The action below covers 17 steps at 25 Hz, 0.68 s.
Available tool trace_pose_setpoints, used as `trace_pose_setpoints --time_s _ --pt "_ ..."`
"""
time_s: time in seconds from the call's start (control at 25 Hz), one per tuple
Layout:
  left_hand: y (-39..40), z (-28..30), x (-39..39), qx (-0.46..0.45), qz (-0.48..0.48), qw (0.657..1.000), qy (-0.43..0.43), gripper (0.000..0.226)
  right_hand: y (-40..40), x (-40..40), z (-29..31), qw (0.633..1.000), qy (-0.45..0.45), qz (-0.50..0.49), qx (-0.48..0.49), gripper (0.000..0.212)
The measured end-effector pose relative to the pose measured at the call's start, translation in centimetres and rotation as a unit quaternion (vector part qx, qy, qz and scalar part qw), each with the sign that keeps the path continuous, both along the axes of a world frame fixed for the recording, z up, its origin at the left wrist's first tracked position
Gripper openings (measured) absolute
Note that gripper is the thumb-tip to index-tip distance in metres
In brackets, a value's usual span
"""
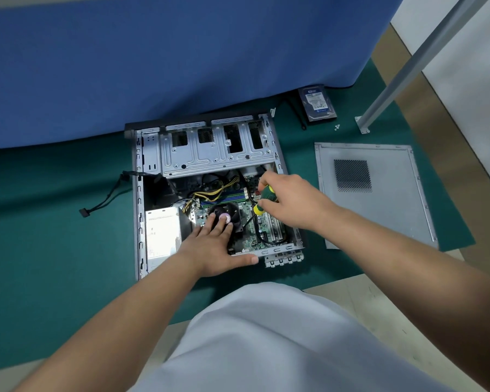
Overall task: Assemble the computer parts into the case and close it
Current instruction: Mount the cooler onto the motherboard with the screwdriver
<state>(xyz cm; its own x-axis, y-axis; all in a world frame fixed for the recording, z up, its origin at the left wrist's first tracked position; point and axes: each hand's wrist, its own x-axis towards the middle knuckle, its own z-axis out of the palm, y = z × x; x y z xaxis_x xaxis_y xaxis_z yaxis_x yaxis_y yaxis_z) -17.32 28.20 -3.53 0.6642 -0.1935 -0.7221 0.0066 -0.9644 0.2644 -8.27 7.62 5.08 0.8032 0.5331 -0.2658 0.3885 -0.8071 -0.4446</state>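
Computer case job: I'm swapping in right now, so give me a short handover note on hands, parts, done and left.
Left hand: flat, fingers pressing the CPU fan.
Right hand: grips the green-yellow screwdriver, shaft angled down beside the fan.
Case: open on the green mat; motherboard and power supply inside.
Left: hard drive, loose screws, side panel still outside.

Hard drive (318,102) label, seemingly unreadable
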Motion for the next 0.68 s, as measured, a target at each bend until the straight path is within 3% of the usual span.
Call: trace_pose_setpoints --time_s 0.52,0.68 --pt "0.37 -0.52 0.66 -0.032 -0.002 0.999 0.04 0.147 -0.03 0.12 0.03 1.0 -0.014 0.0 -0.008 0.024" --pt "0.25 -0.61 0.79 -0.04 0.02 0.998 0.043 0.136 0.49 -0.23 0.54 0.997 -0.028 0.069 -0.03 0.026"
